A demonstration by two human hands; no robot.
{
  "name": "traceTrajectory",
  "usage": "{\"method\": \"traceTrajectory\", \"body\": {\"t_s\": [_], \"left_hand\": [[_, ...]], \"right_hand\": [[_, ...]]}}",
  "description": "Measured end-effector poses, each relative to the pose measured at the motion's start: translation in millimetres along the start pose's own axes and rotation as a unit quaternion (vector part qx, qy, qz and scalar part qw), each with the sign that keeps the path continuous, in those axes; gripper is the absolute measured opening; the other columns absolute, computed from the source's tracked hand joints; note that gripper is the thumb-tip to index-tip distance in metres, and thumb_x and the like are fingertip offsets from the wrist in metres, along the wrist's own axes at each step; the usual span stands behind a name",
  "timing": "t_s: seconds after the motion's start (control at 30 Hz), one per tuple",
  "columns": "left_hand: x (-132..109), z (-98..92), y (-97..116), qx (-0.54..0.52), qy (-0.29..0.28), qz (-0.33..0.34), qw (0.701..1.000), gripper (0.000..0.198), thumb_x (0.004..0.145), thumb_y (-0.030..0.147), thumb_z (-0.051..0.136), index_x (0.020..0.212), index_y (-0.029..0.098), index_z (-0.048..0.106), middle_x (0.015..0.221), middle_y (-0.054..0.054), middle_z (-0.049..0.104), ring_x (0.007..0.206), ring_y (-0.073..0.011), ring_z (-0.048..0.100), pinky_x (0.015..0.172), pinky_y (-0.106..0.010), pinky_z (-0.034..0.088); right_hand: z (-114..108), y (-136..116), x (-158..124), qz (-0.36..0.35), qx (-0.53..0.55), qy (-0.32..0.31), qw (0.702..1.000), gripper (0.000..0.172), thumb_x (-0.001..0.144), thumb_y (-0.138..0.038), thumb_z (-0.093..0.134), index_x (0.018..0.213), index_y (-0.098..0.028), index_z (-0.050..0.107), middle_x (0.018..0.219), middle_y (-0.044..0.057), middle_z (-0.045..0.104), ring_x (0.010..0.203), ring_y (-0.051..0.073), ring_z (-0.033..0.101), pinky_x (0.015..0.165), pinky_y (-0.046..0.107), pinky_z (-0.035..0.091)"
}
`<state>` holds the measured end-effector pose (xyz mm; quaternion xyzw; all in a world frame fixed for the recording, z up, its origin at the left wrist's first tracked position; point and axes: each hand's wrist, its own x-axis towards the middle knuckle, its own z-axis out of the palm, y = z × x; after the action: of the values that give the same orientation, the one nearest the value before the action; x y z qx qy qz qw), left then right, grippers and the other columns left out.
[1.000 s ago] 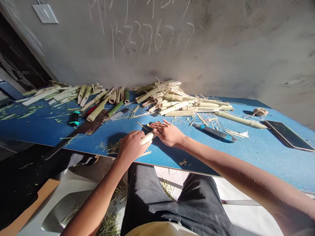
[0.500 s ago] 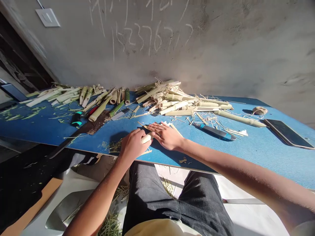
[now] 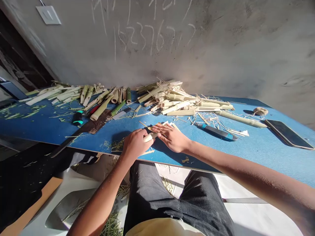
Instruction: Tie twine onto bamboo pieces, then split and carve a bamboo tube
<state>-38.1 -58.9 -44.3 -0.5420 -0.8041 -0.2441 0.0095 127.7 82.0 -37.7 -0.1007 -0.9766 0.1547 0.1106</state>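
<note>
**Q:** What's the left doing?

**A:** The left hand (image 3: 136,143) is curled closed around a pale bamboo piece (image 3: 149,137), with 1 rounded end showing past the fingers. The piece lies over the blue board (image 3: 258,147), near its front edge.

**Q:** And the right?

**A:** The right hand (image 3: 172,137) is spread, its fingers (image 3: 161,128) reaching toward the piece's far end, above thin bamboo slivers (image 3: 162,125). Whether it's pressing down, I can't tell.

**Q:** Handling?

**A:** I'd judge it light and stiff. The smooth skin may slip, and split edges could be sharp or snap. The thick rounded part seems the best hold, with the whole hand around it.

**Q:** What's close by?

**A:** A utility knife (image 3: 216,132) lies to the right, and a heap of bamboo offcuts (image 3: 172,101) sits beyond both hands.
</note>
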Motion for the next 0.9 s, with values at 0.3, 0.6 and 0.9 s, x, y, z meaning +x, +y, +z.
{"method": "traceTrajectory", "body": {"t_s": [0.3,0.6,0.9], "left_hand": [[-2.5,-0.7,0.6,0.021,0.012,0.026,0.999,0.021,0.087,0.041,0.074,0.079,0.023,0.065,0.09,-0.006,0.076,0.083,-0.0238,0.068,0.062,-0.033,0.035],[-1.9,-2.3,1.3,0.028,0.005,0.048,0.998,0.017,0.087,0.038,0.072,0.082,0.023,0.068,0.093,-0.007,0.076,0.09,-0.0247,0.068,0.066,-0.033,0.039],[-1.2,-5.6,3.8,-0.014,-0.006,0.009,1.0,0.024,0.083,0.041,0.074,0.074,0.023,0.061,0.079,-0.002,0.072,0.07,-0.0192,0.061,0.059,-0.032,0.029]], "right_hand": [[5.6,-8.7,12.3,0.041,-0.019,0.007,0.999,0.053,0.114,-0.039,0.026,0.161,-0.027,0.048,0.167,0.005,0.044,0.16,0.028,0.032,0.133,0.062,0.015],[4.3,-5.5,13.7,0.026,-0.043,-0.005,0.999,0.052,0.113,-0.036,0.029,0.161,-0.026,0.049,0.165,0.007,0.047,0.159,0.029,0.034,0.132,0.064,0.015],[-15.3,20.9,-13.9,0.027,-0.078,0.02,0.996,0.051,0.112,-0.033,0.033,0.158,-0.025,0.053,0.162,0.007,0.051,0.155,0.026,0.042,0.133,0.059,0.019]]}}
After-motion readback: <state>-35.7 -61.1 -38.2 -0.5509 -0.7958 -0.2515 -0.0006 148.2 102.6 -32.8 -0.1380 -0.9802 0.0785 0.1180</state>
